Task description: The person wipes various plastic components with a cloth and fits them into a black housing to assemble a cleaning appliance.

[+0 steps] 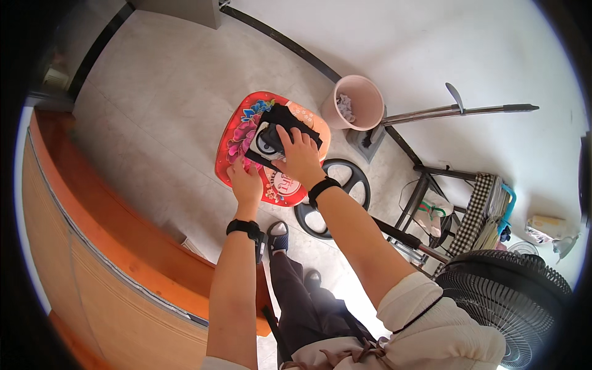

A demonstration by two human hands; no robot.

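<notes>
A folded black cloth [285, 116], with a whitish patch and a dark ringed round shape on it, lies on the red floral seat [227, 154] of a stool. Over the cloth rests my right hand [300, 157], its fingers stretched and apart, the thumb near the round shape. Whether that dark round shape [269, 142] is a print or a separate object under my fingers, I cannot tell. My left hand [245, 180] touches the near left part of the seat beside the cloth, fingers apart and slightly bent. Both wrists wear black bands.
Behind the stool stands a pink bin [356, 102] with crumpled paper, next to a long-handled dustpan [370, 145]. A black fan base [364, 179] sits close to the seat, its fan head [505, 296] at lower right. An orange wooden cabinet [123, 240] runs along the left.
</notes>
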